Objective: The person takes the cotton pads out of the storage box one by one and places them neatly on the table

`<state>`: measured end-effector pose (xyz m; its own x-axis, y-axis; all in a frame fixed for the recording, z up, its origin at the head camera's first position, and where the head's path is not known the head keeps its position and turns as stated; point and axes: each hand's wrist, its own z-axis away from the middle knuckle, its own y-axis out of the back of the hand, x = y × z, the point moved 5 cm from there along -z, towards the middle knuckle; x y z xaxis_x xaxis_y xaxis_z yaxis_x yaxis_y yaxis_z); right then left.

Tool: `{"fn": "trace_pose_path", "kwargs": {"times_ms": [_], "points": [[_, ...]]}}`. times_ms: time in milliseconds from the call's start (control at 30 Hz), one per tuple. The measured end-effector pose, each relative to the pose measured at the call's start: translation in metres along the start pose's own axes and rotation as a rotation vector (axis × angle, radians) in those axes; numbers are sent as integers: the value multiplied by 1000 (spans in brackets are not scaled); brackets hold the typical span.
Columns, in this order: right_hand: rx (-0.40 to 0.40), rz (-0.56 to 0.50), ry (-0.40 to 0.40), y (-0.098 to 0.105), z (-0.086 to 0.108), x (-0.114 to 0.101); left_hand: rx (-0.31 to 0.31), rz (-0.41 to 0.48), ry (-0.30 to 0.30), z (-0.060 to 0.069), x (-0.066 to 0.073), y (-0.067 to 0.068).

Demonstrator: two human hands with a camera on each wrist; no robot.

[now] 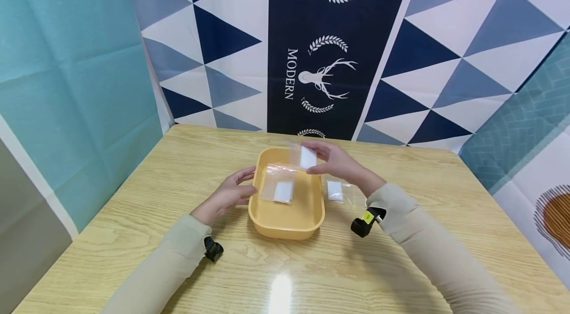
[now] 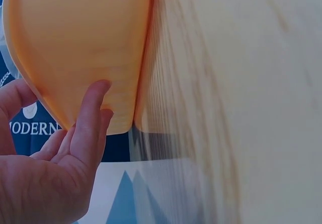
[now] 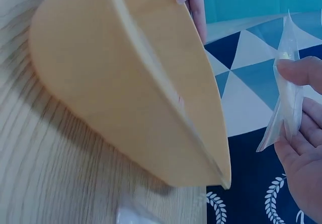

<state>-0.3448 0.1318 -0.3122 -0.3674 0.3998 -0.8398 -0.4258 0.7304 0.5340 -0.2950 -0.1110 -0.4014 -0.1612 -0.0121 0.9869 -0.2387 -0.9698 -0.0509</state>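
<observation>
A yellow plastic basin (image 1: 285, 220) stands on the table. Inside it lies a clear zip bag (image 1: 271, 188) with a white piece in it. My left hand (image 1: 229, 191) is at the basin's left side, its thumb at the rim and its fingers against the outer wall (image 2: 75, 38). Above the far right corner of the basin, my right hand (image 1: 334, 159) pinches another clear zip bag (image 3: 289, 90) holding a white piece, between thumb and fingers. A further zip bag (image 1: 335, 191) lies on the table just right of the basin, partly under my right wrist.
The wood-grain table (image 1: 147, 205) runs back to a patterned cloth (image 1: 227, 47). Teal cloths hang at both sides. Black wrist cameras (image 1: 362, 226) sit below both cuffs, and the right one hangs near the basin.
</observation>
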Motion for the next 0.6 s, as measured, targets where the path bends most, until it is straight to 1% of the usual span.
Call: {"fn": "trace_pose_path", "kwargs": {"times_ms": [133,333,600], "points": [[9,20,-9,8,9,3,5,-9,4,0,0,0],[13,30,8,18,21,8,7,0,11,0,0,0],[21,21,-5,30,37,17,-23,-4,-11,0,0,0]]}}
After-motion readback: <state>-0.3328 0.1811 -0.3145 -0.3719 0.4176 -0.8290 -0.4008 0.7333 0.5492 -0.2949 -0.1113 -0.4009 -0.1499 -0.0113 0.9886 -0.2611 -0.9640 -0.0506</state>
